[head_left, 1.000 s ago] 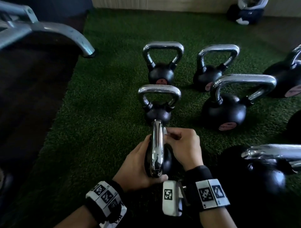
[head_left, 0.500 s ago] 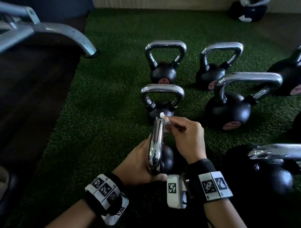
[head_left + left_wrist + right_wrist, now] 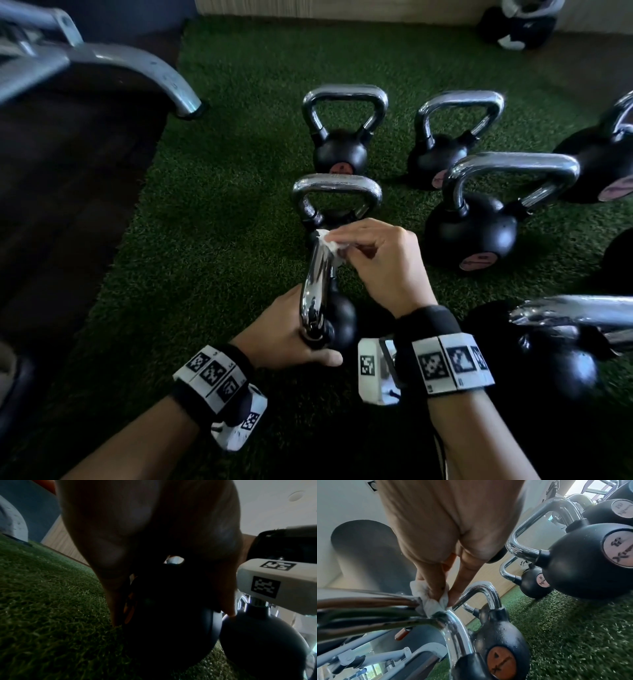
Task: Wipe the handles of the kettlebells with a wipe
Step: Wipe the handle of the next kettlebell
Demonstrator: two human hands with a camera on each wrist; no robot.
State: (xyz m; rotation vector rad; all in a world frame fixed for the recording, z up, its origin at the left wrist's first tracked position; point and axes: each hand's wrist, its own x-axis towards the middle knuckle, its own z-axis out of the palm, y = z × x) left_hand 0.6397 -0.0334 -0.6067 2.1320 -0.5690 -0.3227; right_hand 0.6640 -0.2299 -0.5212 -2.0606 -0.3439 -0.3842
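Note:
The nearest black kettlebell [image 3: 342, 322] stands on the green turf with its chrome handle [image 3: 317, 291] edge-on to me. My left hand [image 3: 284, 332] grips its ball from the left, thumb across the near side. In the left wrist view the left hand [image 3: 145, 534] wraps the dark ball [image 3: 168, 622]. My right hand [image 3: 373, 267] pinches a crumpled white wipe [image 3: 327, 241] against the far bend of the handle. In the right wrist view the wipe [image 3: 429, 601] sits folded over the chrome bar [image 3: 453, 622] under the fingertips [image 3: 436, 588].
Several other chrome-handled kettlebells stand close by: one just behind [image 3: 337, 192], two further back [image 3: 340, 150] [image 3: 442, 161], a bigger one to the right [image 3: 471, 236] and a large one at near right [image 3: 548, 370]. A grey machine frame [image 3: 137, 65] and dark flooring [image 3: 68, 205] lie left.
My right hand has slid the wipe along the handle away from me, from its middle to the far bend. The left hand has kept its hold on the ball.

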